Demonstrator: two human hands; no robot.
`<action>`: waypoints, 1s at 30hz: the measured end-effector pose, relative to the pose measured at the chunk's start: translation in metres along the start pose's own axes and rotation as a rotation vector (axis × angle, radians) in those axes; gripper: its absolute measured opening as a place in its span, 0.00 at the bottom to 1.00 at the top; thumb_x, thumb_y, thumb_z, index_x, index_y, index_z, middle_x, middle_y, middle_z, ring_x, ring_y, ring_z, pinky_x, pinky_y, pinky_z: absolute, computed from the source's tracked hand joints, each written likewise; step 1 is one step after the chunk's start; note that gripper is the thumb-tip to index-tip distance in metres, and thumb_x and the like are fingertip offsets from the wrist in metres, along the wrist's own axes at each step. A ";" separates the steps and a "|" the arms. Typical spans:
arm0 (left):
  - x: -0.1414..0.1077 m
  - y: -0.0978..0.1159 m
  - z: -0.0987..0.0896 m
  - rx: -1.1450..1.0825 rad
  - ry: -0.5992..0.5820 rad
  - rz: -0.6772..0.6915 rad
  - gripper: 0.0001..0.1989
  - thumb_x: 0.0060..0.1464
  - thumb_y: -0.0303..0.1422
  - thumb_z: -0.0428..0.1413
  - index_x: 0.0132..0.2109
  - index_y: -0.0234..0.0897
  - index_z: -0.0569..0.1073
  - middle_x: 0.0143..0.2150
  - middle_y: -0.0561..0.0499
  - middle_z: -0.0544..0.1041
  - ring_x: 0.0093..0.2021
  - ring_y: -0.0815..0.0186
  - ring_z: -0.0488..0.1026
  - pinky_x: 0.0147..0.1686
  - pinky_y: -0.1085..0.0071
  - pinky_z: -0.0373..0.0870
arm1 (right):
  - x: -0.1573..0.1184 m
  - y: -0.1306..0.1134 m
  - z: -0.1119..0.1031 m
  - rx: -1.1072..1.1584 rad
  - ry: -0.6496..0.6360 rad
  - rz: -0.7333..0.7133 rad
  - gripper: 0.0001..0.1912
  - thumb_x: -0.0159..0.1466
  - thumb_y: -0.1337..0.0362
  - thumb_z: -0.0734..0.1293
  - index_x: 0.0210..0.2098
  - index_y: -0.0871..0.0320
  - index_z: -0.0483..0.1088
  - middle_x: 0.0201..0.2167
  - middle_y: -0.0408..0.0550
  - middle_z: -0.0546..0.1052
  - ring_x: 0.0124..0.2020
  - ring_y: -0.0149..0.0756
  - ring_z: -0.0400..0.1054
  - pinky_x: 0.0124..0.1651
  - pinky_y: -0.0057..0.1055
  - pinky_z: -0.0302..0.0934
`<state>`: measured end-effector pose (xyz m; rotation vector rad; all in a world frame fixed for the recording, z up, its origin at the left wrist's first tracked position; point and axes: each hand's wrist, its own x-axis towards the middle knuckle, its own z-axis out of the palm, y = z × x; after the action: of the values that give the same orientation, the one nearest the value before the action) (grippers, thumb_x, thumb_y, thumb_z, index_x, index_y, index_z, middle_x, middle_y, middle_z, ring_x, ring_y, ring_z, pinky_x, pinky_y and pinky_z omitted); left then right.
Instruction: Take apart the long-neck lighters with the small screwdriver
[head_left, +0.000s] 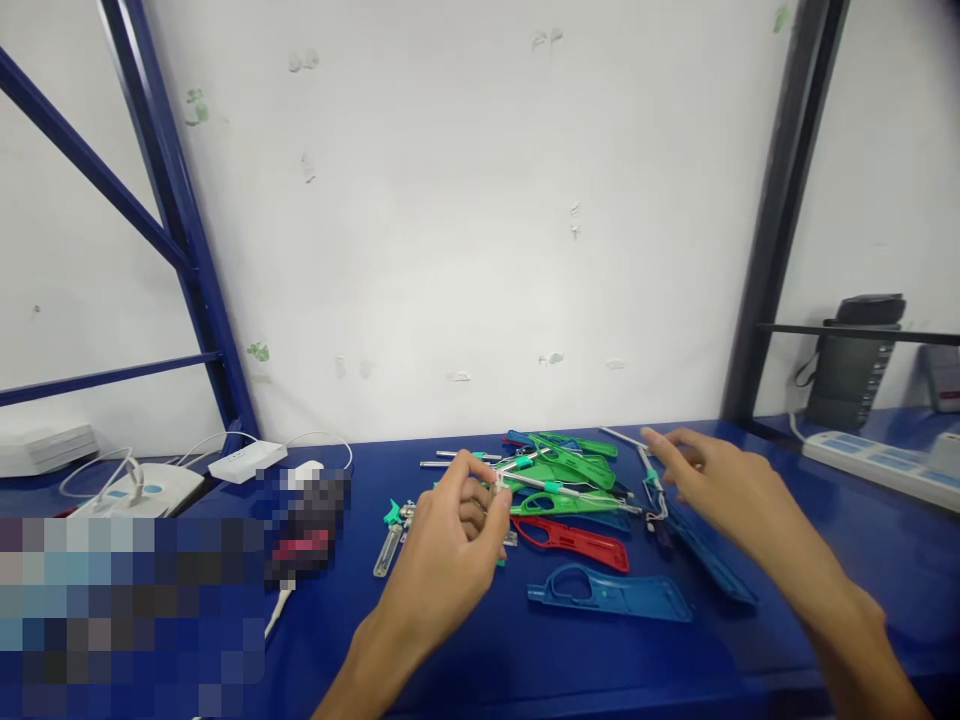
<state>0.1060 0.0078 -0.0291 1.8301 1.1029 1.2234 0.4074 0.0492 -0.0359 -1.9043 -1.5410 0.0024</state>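
My left hand [457, 530] is closed in a pinch, with a small pale piece [500, 482] between thumb and forefinger; its kind is too small to make out. My right hand [705, 475] hovers at the right of the pile, thumb and fingers apart. Beneath its fingertips lies a metal lighter rod with wires [651, 480]. Between the hands are green lighter casings [574, 465], a red lighter casing [581, 542] and a blue lighter casing [622, 593] nearest me. Another blue casing [712, 560] lies below my right wrist. Clear lighter tanks [388, 550] sit beside my left hand.
A blue table [465, 670] meets a white wall [480, 220]. Blue posts [172, 180] and dark posts [784, 190] frame it. A power strip [885, 468] and a black device [851, 370] are at right. White adapters [247, 460] and cables lie left, near a pixelated area.
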 end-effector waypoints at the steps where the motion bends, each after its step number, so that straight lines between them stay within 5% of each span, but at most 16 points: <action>1: 0.000 -0.001 0.001 -0.038 -0.007 -0.006 0.12 0.68 0.45 0.52 0.43 0.41 0.62 0.27 0.58 0.71 0.24 0.67 0.73 0.25 0.71 0.69 | -0.005 -0.010 -0.001 0.082 -0.006 -0.039 0.27 0.69 0.38 0.57 0.39 0.49 0.78 0.28 0.50 0.82 0.30 0.52 0.77 0.37 0.42 0.64; 5: -0.002 0.000 0.003 -0.059 -0.031 0.013 0.11 0.69 0.43 0.52 0.43 0.42 0.61 0.30 0.56 0.75 0.25 0.67 0.75 0.28 0.70 0.70 | -0.031 -0.051 0.004 0.460 -0.143 -0.229 0.28 0.69 0.37 0.59 0.34 0.53 0.75 0.24 0.45 0.77 0.21 0.40 0.71 0.27 0.34 0.60; 9: -0.006 0.005 0.001 0.063 -0.115 0.059 0.07 0.70 0.40 0.51 0.48 0.43 0.66 0.34 0.55 0.77 0.29 0.67 0.75 0.31 0.69 0.69 | -0.052 -0.076 0.011 0.671 -0.313 -0.302 0.28 0.73 0.41 0.55 0.34 0.53 0.73 0.21 0.41 0.73 0.21 0.37 0.70 0.26 0.31 0.60; 18: -0.011 0.009 0.007 0.021 -0.267 0.081 0.06 0.70 0.38 0.51 0.46 0.44 0.71 0.34 0.56 0.73 0.34 0.66 0.71 0.33 0.70 0.65 | -0.067 -0.091 0.002 0.479 -0.327 -0.627 0.23 0.77 0.53 0.57 0.27 0.54 0.60 0.22 0.39 0.66 0.24 0.32 0.58 0.31 0.32 0.49; 24: -0.012 0.012 0.006 -0.081 -0.281 0.037 0.06 0.70 0.39 0.52 0.48 0.43 0.69 0.33 0.57 0.73 0.36 0.67 0.73 0.37 0.71 0.67 | -0.065 -0.089 0.007 0.557 -0.407 -0.626 0.23 0.75 0.52 0.60 0.26 0.55 0.62 0.23 0.39 0.65 0.25 0.31 0.56 0.30 0.31 0.49; 30: -0.012 0.011 0.005 -0.153 -0.285 0.021 0.07 0.69 0.35 0.54 0.51 0.44 0.66 0.34 0.56 0.78 0.38 0.66 0.76 0.39 0.71 0.68 | -0.059 -0.087 0.018 0.876 -0.739 -0.501 0.23 0.73 0.47 0.61 0.27 0.54 0.63 0.16 0.34 0.61 0.18 0.28 0.53 0.26 0.29 0.49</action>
<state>0.1118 -0.0078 -0.0254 1.8332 0.8114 0.9908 0.3075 0.0132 -0.0303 -0.8079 -1.9704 1.0695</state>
